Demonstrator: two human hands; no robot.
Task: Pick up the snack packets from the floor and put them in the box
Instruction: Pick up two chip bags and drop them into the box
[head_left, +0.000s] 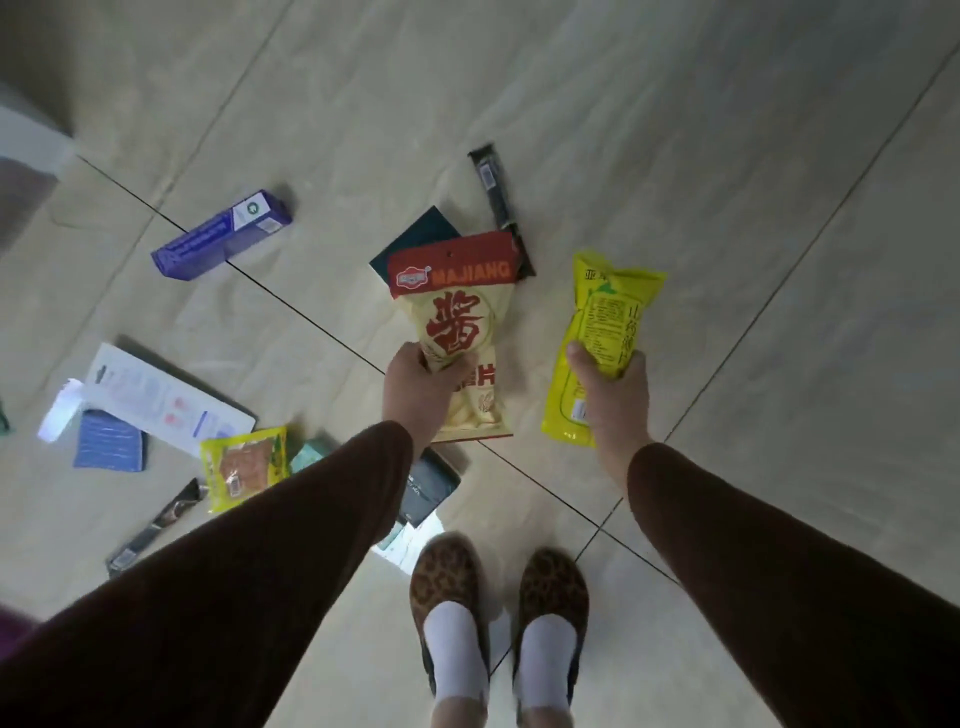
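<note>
Majiang packet (457, 332) left of second packet (597, 343) (apart).

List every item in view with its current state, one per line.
Left hand: grip shut on red-topped Majiang packet, lifted.
Right hand: grip shut on yellow packet, lifted.
Small yellow packet: lying on floor.
Purple box: lying on its side.
Black bar packet: flat on floor.

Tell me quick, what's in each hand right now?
Left hand: closed on the cream packet with the red top.
Right hand: closed on the yellow packet.
</note>
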